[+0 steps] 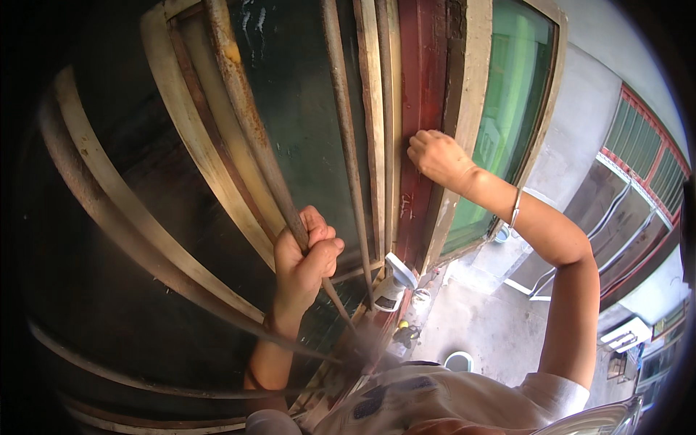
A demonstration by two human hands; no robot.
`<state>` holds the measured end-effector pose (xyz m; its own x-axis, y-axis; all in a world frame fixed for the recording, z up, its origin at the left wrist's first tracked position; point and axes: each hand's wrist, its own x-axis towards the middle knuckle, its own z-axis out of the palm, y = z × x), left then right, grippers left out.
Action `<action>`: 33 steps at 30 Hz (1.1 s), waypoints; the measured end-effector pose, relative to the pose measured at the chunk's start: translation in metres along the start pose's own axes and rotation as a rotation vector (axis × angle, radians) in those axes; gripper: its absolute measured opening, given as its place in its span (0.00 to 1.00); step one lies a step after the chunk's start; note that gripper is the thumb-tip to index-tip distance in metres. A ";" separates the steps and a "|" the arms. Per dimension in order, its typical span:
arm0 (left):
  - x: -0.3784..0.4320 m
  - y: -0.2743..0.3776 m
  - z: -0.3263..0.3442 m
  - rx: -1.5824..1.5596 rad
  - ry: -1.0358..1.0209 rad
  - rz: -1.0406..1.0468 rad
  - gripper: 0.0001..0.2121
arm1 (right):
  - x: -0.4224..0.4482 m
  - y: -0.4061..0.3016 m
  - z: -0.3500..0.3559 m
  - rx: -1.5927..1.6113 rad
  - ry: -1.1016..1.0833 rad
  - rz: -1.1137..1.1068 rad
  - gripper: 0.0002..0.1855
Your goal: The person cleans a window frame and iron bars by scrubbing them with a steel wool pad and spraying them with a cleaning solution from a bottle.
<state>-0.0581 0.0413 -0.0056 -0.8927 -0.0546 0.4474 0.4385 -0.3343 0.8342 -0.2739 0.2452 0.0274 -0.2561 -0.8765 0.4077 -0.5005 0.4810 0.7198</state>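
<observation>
My left hand (307, 253) is wrapped around a rusty metal window bar (247, 114), with the fingers closed on it. To its right, my right hand (437, 157) is at the dark red window frame post (421, 98), fingers curled and knuckles up; whether it holds something inside the curl is hidden. A bracelet sits on the right forearm. Below and between the hands, a white spray bottle (389, 291) stands on the sill by the foot of the bars. Behind the bars lies dark window glass (293, 109) with whitish marks.
An open casement with greenish glass (511, 109) stands at the right, beyond my right wrist. More bars (345, 109) curve across the left. A small white container (421, 298) is beside the bottle. Far below, a round bucket (459, 361) stands on the concrete ground (489, 321).
</observation>
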 end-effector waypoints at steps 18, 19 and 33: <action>-0.001 0.004 0.003 0.006 0.064 -0.044 0.12 | 0.041 0.050 -0.018 -0.163 0.465 0.266 0.03; -0.001 0.003 0.003 0.007 0.081 -0.052 0.12 | 0.030 0.038 -0.004 -0.138 0.460 0.263 0.05; 0.001 -0.001 -0.003 -0.021 0.020 -0.026 0.13 | -0.133 -0.219 0.171 0.350 -0.211 0.149 0.11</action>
<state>-0.0599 0.0392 -0.0072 -0.9057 -0.0640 0.4190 0.4130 -0.3557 0.8384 -0.2717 0.2532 -0.2814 -0.4920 -0.8004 0.3424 -0.6860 0.5987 0.4135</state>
